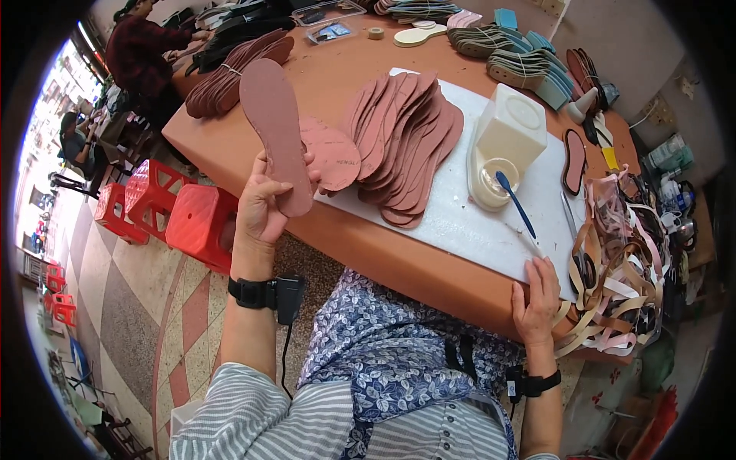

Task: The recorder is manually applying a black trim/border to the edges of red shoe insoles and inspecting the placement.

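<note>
My left hand (264,201) is closed on the heel end of a reddish-brown insole (274,107), raised upright beyond the table's left edge. Just behind it lies a round-ended piece of similar colour (330,153). A fanned pile of reddish-brown insoles (402,146) spreads over the white board (452,238). My right hand (539,303) rests at the board's near edge, fingers stretched out and thumb apart. By its fingertips lies a thin pale stick-like thing (529,239), whose kind I cannot make out. A dark blue brush handle (515,201) leans in a cream glue pot (491,188).
A tangle of straps (613,307) hangs at the table's right, near scissors (586,264). Bundled insoles (230,84) and blue-grey soles (529,69) line the far side. Red stools (201,222) stand on the left; another person (142,46) is at the far left.
</note>
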### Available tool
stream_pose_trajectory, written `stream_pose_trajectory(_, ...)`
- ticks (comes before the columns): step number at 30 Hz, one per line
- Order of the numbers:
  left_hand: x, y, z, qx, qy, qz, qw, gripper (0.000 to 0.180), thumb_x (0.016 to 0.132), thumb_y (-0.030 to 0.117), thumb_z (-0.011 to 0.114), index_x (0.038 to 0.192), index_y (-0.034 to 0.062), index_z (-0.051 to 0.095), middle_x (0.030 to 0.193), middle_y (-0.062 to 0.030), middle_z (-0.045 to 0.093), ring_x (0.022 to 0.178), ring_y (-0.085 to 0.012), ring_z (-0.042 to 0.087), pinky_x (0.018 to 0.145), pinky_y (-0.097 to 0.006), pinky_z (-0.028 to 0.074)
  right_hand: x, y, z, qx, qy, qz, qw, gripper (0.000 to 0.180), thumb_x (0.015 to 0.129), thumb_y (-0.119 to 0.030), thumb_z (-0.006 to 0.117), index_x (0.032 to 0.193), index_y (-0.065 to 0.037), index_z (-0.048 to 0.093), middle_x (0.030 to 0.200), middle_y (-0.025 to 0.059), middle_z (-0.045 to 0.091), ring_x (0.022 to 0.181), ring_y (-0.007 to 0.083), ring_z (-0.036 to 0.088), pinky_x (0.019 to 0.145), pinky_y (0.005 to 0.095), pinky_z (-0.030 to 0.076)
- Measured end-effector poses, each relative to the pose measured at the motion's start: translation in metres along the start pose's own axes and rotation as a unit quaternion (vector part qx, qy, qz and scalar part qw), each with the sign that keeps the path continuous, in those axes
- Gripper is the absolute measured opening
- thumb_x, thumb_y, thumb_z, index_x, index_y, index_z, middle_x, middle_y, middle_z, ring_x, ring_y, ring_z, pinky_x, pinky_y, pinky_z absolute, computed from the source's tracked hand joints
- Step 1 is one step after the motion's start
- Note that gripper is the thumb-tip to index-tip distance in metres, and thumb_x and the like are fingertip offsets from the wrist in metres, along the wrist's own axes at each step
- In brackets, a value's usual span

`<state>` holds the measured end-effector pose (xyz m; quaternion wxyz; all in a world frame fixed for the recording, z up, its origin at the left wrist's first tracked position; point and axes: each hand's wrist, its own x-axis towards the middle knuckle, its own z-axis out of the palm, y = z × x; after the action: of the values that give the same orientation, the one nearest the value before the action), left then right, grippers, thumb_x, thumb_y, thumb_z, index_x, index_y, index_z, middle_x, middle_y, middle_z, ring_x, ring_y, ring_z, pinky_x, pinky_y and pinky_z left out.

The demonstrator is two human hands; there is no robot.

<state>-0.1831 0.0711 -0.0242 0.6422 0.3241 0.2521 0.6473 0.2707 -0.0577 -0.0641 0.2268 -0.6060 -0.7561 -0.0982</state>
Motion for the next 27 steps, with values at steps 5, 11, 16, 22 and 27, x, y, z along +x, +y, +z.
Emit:
stream_pose_trajectory(5, -0.005, 0.002, 0.003, -0.003, 0.027, 0.01, 1.0, 0.061, 0.078, -0.01, 0.053, 0.134, 0.0053, 0.038, 0.126, -0.0278, 0.055, 0.103, -0.0396, 0.066, 0.092, -0.049, 0.056, 0.002, -0.002, -0.003, -0.002, 0.0, -0.001, 1.0, 0.044, 0.083, -0.013, 0.066, 0.124, 0.001, 0.058, 0.131, 0.0178, 0.054, 0.128, 0.0398, 0.047, 0.105, 0.0476, 0.038)
stream_pose_trajectory(11, -0.026, 0.002, 0.059, 0.053, -0.051, -0.015, 0.997, 0.038, 0.094, 0.004, 0.054, 0.13, 0.0032, 0.043, 0.113, -0.0255, 0.063, 0.093, -0.0347, 0.069, 0.084, -0.042, 0.058, 0.01, -0.003, -0.011, 0.074, 0.022, 0.06, 0.995, 0.047, 0.083, -0.009, 0.068, 0.127, 0.001, 0.057, 0.132, 0.0198, 0.054, 0.126, 0.0397, 0.049, 0.105, 0.0465, 0.039)
stream_pose_trajectory(16, -0.048, -0.019, 0.104, 0.054, -0.068, -0.042, 0.995, 0.042, 0.095, 0.009, 0.057, 0.134, 0.0024, 0.044, 0.117, -0.0182, 0.062, 0.103, -0.0308, 0.066, 0.084, -0.045, 0.06, 0.043, -0.01, -0.016, 0.065, 0.025, 0.04, 0.997, 0.051, 0.085, -0.008, 0.068, 0.133, -0.001, 0.052, 0.129, 0.0202, 0.055, 0.122, 0.0374, 0.051, 0.103, 0.0449, 0.04)
stream_pose_trajectory(22, -0.035, -0.047, 0.092, 0.047, -0.103, -0.119, 0.987, 0.032, 0.096, 0.007, 0.055, 0.127, 0.0028, 0.046, 0.121, -0.017, 0.061, 0.104, -0.033, 0.067, 0.091, -0.046, 0.056, 0.053, -0.004, -0.008, 0.055, -0.027, 0.045, 0.997, 0.053, 0.086, -0.01, 0.067, 0.135, -0.002, 0.05, 0.126, 0.0185, 0.056, 0.119, 0.0356, 0.052, 0.1, 0.0446, 0.04)
stream_pose_trajectory(27, -0.023, -0.054, 0.08, 0.014, -0.089, -0.152, 0.984, 0.034, 0.097, 0.009, 0.055, 0.128, 0.0034, 0.043, 0.119, -0.0185, 0.062, 0.105, -0.0378, 0.067, 0.088, -0.047, 0.058, 0.055, -0.031, -0.017, 0.015, 0.052, -0.017, 0.998, 0.043, 0.087, -0.01, 0.066, 0.127, -0.001, 0.056, 0.122, 0.0183, 0.059, 0.112, 0.0349, 0.056, 0.094, 0.0422, 0.045)
